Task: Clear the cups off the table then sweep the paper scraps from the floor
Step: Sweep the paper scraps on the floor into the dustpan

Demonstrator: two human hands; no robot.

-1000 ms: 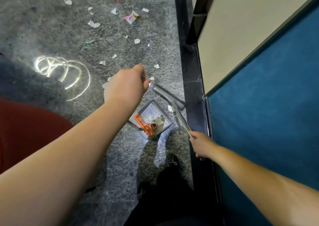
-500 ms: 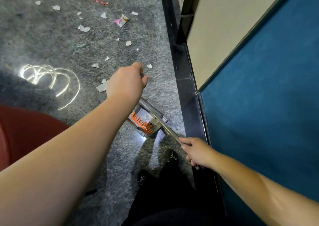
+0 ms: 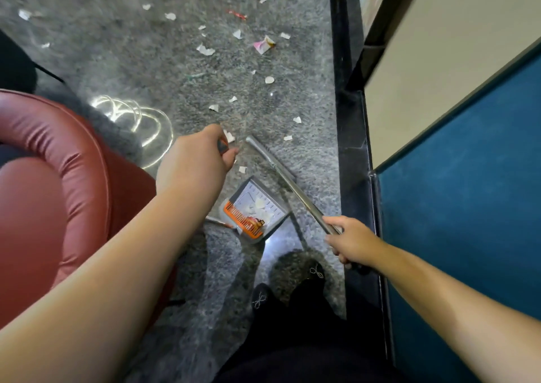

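1. Paper scraps (image 3: pixel 257 205) already lie in the grey dustpan (image 3: pixel 257 210), which stands on the speckled floor (image 3: pixel 146 60) just ahead of the person's black shoes (image 3: pixel 316 271); an orange comb edge (image 3: pixel 243 220) lines its near lip.
2. The right hand (image 3: pixel 349 240) has its fingers curled tight round a metal handle (image 3: pixel 288 182), near the black skirting (image 3: pixel 348 148) of the blue partition (image 3: pixel 468 221). Half a second ago this pole lay across the pan; now it slants to the right of it, its far end reaching the floor beyond.
3. The left hand (image 3: pixel 194 160), beside the red chair (image 3: pixel 58 192), closes round a dark grip with an orange band; what it carries below is hidden by the hand, so I cannot tell which tool is which.
4. The view has also lifted, taking in more of the floor, so I judge one stroke into the pan is done and the next is being set up.
5. Just past the left hand lie several scraps, one touching its knuckles in the picture.
6. Farther off, a pink wrapper (image 3: pixel 265 44) and a red sliver (image 3: pixel 237 14) lie among many white bits, so most of the sweeping remains. No cups are in view.
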